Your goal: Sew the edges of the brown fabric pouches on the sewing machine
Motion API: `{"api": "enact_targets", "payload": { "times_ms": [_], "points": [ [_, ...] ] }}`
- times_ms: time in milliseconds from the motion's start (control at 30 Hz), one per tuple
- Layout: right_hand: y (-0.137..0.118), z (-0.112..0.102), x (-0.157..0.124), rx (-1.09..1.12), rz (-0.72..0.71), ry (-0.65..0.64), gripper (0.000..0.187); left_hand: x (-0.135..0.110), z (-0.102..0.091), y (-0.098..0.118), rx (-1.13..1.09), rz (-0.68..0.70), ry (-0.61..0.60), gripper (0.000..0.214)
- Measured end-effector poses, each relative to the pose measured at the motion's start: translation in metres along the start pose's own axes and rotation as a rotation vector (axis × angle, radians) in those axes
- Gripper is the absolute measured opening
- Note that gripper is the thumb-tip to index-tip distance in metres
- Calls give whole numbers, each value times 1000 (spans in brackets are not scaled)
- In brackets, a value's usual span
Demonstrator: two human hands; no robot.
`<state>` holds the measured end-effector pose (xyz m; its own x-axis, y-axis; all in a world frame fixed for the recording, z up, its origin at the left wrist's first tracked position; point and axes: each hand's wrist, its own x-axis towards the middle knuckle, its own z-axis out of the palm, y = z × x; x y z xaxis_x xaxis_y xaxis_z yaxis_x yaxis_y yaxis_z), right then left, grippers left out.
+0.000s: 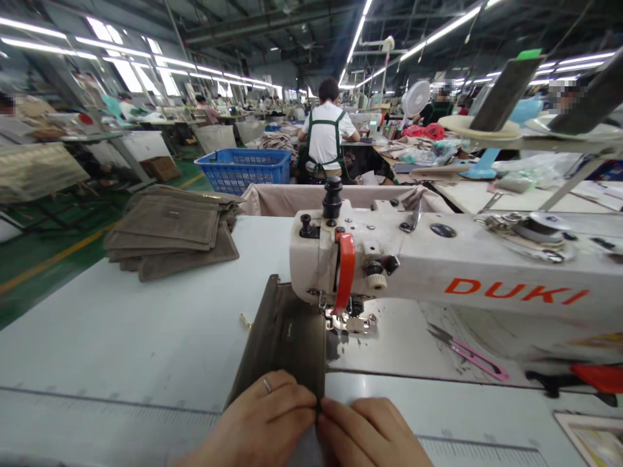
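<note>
A dark olive-brown fabric pouch (pixel 296 337) with a small label lies flat on the sewing table. Its right edge runs under the presser foot (pixel 353 323) of the white sewing machine (pixel 413 259). My left hand (pixel 272 415), with a ring on one finger, lies over the pouch's near end and pinches its edge. Close against it, my right hand (pixel 367 431) pinches the same edge from the right side. Fingertips of both hands almost meet there. A gold zipper pull (pixel 246 321) sticks out at the pouch's left side.
Several similar pouches (pixel 170 227) are stacked at the table's left. Pink-handled thread snips (pixel 470 353) lie right of the needle area. A blue crate (pixel 246 170) and a seated person (pixel 327 136) are beyond the table. Thread cones (pixel 506 94) stand at right.
</note>
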<state>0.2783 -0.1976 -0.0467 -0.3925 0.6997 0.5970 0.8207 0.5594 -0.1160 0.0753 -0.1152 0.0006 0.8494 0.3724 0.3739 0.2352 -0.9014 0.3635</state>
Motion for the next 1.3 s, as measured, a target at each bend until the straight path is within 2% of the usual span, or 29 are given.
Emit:
{"api": "enact_targets", "payload": {
  "times_ms": [133,333,467,867,1133,1300],
  "points": [
    [6,0,10,64,14,1,20,7,-3,-9,-13,61,15,29],
    [15,0,23,108,24,-16,28,14,-13,-17,-43,24,-91,28],
    [19,-5,34,147,92,-77,32,19,-15,-25,-50,-3,-131,26],
    [31,-11,56,193,240,-208,39,35,-11,-57,1,30,-89,26],
    [46,-8,71,168,370,-414,40,49,-7,-77,45,48,-63,22],
    [49,1,69,122,392,-409,44,59,-8,-85,107,16,-61,24]
  ]
}}
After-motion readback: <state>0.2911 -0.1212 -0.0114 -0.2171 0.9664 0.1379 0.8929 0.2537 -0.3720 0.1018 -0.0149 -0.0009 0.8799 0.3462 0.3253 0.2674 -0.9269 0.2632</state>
